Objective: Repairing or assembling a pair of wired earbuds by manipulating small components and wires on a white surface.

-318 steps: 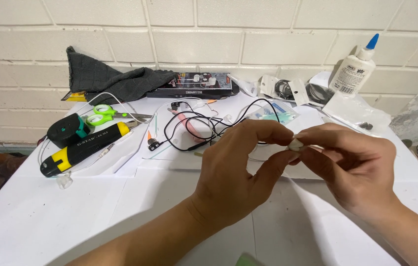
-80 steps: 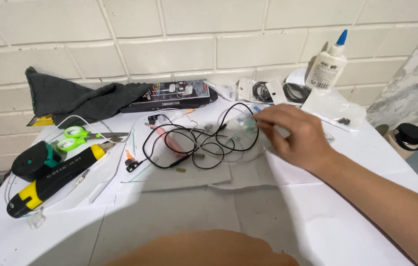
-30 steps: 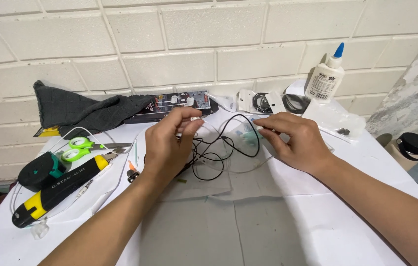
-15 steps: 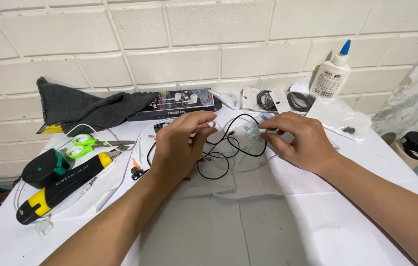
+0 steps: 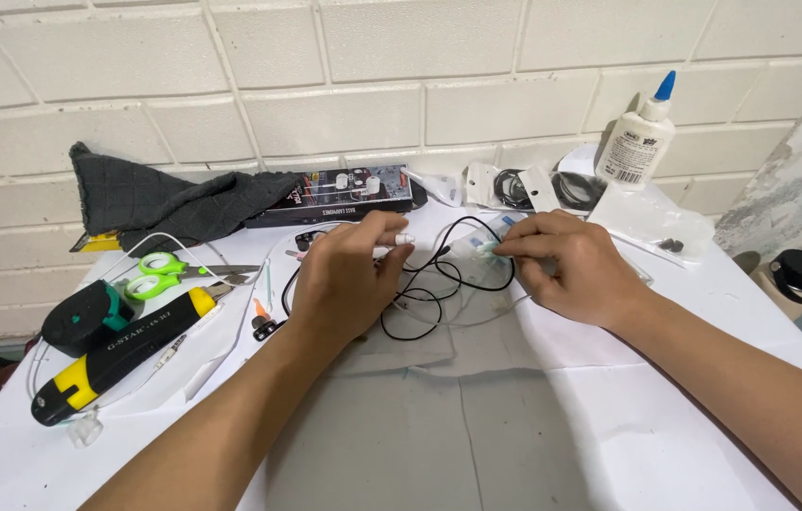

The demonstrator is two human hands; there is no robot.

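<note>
Tabletop [image 5: 533,435]: white, against a pale brick wall.
Cable [image 5: 439,284]: black, tangled between both hands.
Left hand [image 5: 344,279]: pinching a small white earpiece [image 5: 401,240].
Right hand [image 5: 576,265]: pinching a pale bit [image 5: 486,249] at the cable.

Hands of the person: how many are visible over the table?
2. The left hand pinches a small white piece on the thin black cable; the right hand pinches a small pale piece beside it.
</note>
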